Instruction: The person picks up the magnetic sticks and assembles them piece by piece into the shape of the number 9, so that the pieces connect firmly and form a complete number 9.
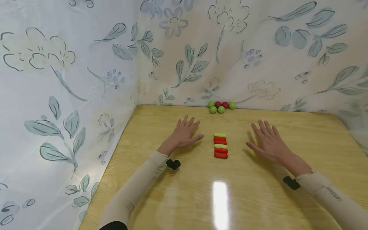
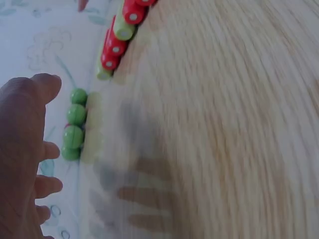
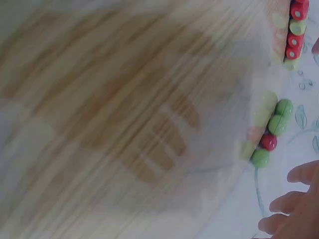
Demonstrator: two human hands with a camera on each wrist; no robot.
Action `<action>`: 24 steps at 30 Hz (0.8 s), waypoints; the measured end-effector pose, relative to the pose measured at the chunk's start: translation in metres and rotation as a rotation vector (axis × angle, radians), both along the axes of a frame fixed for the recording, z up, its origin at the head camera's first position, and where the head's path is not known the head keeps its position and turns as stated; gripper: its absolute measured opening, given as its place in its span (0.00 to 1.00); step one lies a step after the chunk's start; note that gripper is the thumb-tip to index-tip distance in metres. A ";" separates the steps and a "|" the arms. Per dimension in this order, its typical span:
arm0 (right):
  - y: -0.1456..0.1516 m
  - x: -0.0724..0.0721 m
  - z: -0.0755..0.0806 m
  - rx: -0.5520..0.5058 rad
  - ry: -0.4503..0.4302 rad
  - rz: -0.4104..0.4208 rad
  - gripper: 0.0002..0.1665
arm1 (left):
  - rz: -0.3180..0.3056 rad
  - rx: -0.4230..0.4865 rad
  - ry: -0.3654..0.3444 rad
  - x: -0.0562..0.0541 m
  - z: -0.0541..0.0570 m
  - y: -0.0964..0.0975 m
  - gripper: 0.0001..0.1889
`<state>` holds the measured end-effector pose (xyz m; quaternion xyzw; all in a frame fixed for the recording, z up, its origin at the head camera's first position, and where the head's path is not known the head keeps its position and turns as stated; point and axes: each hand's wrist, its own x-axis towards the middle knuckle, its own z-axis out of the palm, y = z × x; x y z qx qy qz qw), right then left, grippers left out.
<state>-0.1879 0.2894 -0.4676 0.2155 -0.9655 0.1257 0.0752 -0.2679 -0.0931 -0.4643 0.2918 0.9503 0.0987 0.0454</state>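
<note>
On the table, a column of short cylinders lies side by side: several red cylinders and two yellow-green ones. To its left is my left hand, fingers spread and thumb toward the column, holding nothing. My right hand is on the other side, also with spread fingers and nothing held. Both hands appear raised, with their shadows falling on the wood. Behind the column, small round balls sit together at the table's back edge: several green balls and two red balls. The left wrist view shows white dots on the red cylinders' ends.
The wooden table has a bright light reflection near its front. A floral curtain hangs along the back edge and the left side. Black wrist devices sit under both cuffs.
</note>
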 end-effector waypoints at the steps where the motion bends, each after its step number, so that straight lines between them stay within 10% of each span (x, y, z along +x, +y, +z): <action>1: -0.002 -0.001 0.000 0.001 0.000 0.003 0.49 | -0.011 -0.004 0.007 -0.002 0.000 0.004 0.41; 8: -0.019 -0.016 0.006 -0.029 -0.009 0.030 0.43 | -0.124 -0.038 0.040 -0.016 0.011 0.033 0.32; 16: -0.053 -0.041 0.008 -0.252 -0.095 0.073 0.20 | -0.219 0.116 -0.075 -0.024 0.011 0.053 0.19; 24: -0.078 -0.062 -0.009 -0.355 -0.184 0.080 0.10 | -0.179 0.251 -0.165 -0.027 -0.003 0.064 0.14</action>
